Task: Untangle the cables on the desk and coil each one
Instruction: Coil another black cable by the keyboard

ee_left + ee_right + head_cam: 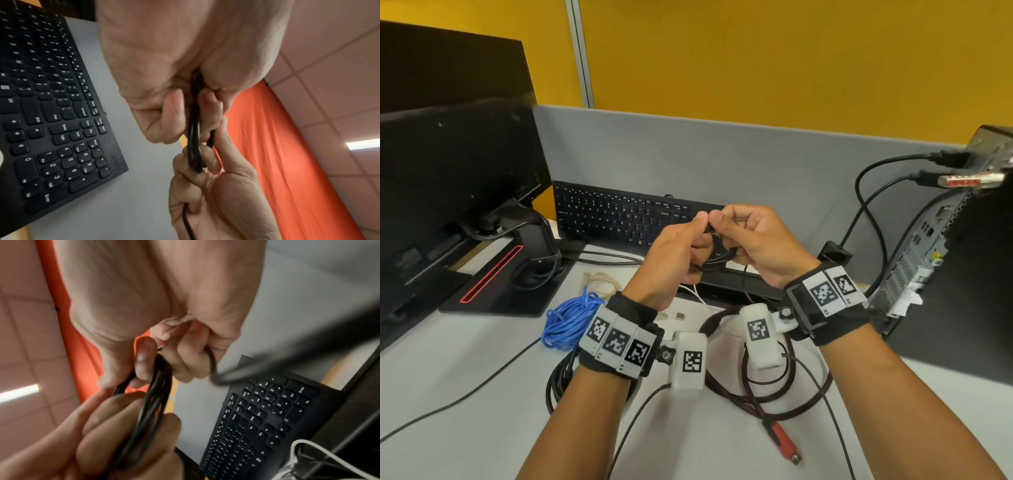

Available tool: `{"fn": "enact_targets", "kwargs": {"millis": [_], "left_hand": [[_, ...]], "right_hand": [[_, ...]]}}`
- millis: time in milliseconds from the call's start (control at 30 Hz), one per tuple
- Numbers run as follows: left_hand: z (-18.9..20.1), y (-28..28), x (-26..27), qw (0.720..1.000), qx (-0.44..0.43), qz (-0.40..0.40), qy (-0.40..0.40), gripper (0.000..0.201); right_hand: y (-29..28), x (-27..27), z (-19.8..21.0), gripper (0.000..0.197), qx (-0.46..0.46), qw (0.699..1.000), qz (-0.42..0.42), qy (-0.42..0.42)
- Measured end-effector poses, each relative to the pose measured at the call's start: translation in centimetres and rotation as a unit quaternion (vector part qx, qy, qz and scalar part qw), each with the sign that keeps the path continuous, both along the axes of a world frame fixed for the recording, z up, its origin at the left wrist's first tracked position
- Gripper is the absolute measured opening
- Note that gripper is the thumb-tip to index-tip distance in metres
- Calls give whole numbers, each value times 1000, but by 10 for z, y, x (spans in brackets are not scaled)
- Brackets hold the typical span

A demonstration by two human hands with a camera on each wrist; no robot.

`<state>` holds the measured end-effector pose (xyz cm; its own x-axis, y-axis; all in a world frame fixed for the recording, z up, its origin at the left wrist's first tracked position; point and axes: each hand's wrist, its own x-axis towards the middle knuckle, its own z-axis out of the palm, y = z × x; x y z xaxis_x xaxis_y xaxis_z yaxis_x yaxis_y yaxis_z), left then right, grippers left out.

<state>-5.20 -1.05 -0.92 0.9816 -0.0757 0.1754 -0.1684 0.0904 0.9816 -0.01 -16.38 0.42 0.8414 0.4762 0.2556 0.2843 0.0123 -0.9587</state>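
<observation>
Both hands are raised above the keyboard with a thin black cable (pixel 717 263) between them, gathered into small loops. My left hand (pixel 678 250) grips the loops from the left, its thumb tip against the right thumb. My right hand (pixel 753 236) curls round the same bundle from the right. The left wrist view shows the strands (pixel 195 142) running from my left fingers (pixel 172 112) into the right hand (pixel 216 186). The right wrist view shows the loops (pixel 154 402) pinched by left-hand fingers (pixel 123 434). A loose tail (pixel 745 282) hangs to the desk.
On the white desk (pixel 465 445) lie a blue cable bundle (pixel 568 318), a pale translucent cable (pixel 602 281), a black coil (pixel 558 380), a white cable (pixel 693 294) and a dark braided cable (pixel 722 320) with a red plug (pixel 784 442). A black keyboard (pixel 619 216), monitor (pixel 458 171) and PC tower (pixel 945 257) surround them.
</observation>
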Motion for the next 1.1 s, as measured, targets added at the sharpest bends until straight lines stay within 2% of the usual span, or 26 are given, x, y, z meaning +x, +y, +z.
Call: {"fn": "enact_targets", "kwargs": {"millis": [67, 133, 267, 333, 433, 467, 533, 600, 633, 667, 733, 800, 833, 867, 933, 967, 1033, 1100], "left_hand": [[2, 3, 1, 999, -40, 31, 0, 45], [5, 11, 3, 993, -80, 81, -10, 42], [8, 42, 7, 967, -149, 207, -2, 38], [5, 49, 11, 954, -130, 270, 12, 37], [-3, 40, 16, 949, 3, 315, -14, 39], [-6, 35, 17, 945, 54, 320, -37, 41], [-9, 29, 17, 938, 118, 321, -58, 50], [-10, 31, 18, 943, 112, 308, -47, 49], [-9, 33, 18, 951, 83, 298, -32, 46], [-7, 36, 18, 958, 41, 283, -18, 42], [-5, 38, 16, 965, -9, 261, -24, 38], [-4, 33, 15, 965, 44, 250, -68, 42], [-5, 28, 14, 963, 86, 238, -97, 47], [-8, 23, 13, 959, 126, 222, -123, 52], [-12, 16, 14, 945, 199, 210, -151, 53], [-13, 16, 14, 940, 223, 205, -155, 52], [-16, 18, 15, 948, 226, 160, -155, 51], [-16, 17, 13, 969, 174, 105, -143, 47]], "right_hand": [[-1, 4, -1, 26, 6, 999, -24, -23], [-10, 9, -1, 13, -26, 999, -17, -42], [-33, 12, -3, 14, -191, 973, -12, -127], [-36, 8, -4, 17, -261, 947, -26, -184], [-28, -2, -7, 20, -365, 889, -16, -278], [-24, -7, -7, 20, -356, 886, -11, -298], [-17, -12, -7, 14, -242, 920, -18, -307], [-17, -7, -2, 17, -134, 937, -99, -306], [-19, -2, -1, 19, -134, 930, -151, -306], [-22, 2, 0, 21, -177, 916, -185, -308], [-22, 4, -1, 27, -351, 867, -164, -312], [-14, -2, -7, 32, -462, 822, -70, -325], [-9, -7, -9, 32, -467, 817, -24, -337], [-3, -11, -11, 32, -449, 825, 14, -343], [4, -14, -9, 26, -353, 878, 42, -319], [6, -13, -7, 24, -297, 904, 26, -308], [5, -9, 0, 21, -210, 932, -33, -293], [3, -5, 3, 16, -155, 951, -72, -259]]}}
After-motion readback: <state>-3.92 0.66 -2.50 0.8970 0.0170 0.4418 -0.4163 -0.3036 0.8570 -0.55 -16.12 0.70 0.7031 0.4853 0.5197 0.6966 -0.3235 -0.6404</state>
